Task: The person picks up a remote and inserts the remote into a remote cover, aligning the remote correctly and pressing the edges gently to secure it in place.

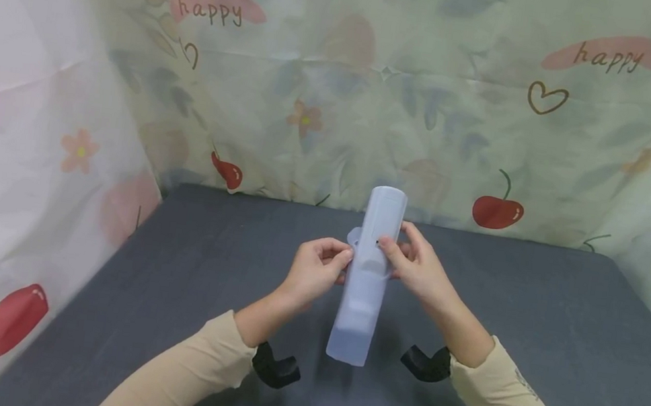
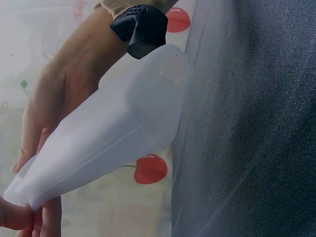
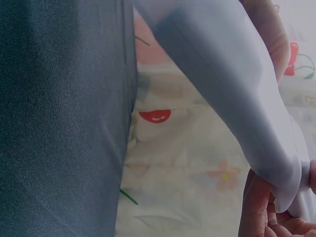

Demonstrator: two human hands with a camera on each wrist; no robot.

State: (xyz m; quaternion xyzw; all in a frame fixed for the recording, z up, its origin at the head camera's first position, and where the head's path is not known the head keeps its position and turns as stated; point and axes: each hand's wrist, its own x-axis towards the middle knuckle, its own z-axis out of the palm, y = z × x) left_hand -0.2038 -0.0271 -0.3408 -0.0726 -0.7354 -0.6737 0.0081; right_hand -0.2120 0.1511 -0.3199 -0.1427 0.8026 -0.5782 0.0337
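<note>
A long, pale, tube-like object (image 1: 368, 276), whitish at its far end and more see-through toward its near end, is held slanted over the dark table. My right hand (image 1: 424, 269) grips its right side, thumb on the front face near a small dark dot, other fingers behind. On the opposite side my left hand (image 1: 320, 267) pinches its edge beside a small rounded translucent tab (image 1: 354, 235). In the left wrist view the object's broad near end (image 2: 158, 94) faces the camera. Right fingertips (image 3: 256, 197) show at the object's narrow-looking end in the right wrist view.
A dark grey cloth-covered table (image 1: 170, 279) lies beneath both hands. Patterned curtains (image 1: 338, 96) with cherries, hearts and flowers stand behind it and at the sides. Black wrist mounts (image 1: 277, 368) stick out by each cream sleeve (image 1: 190, 362).
</note>
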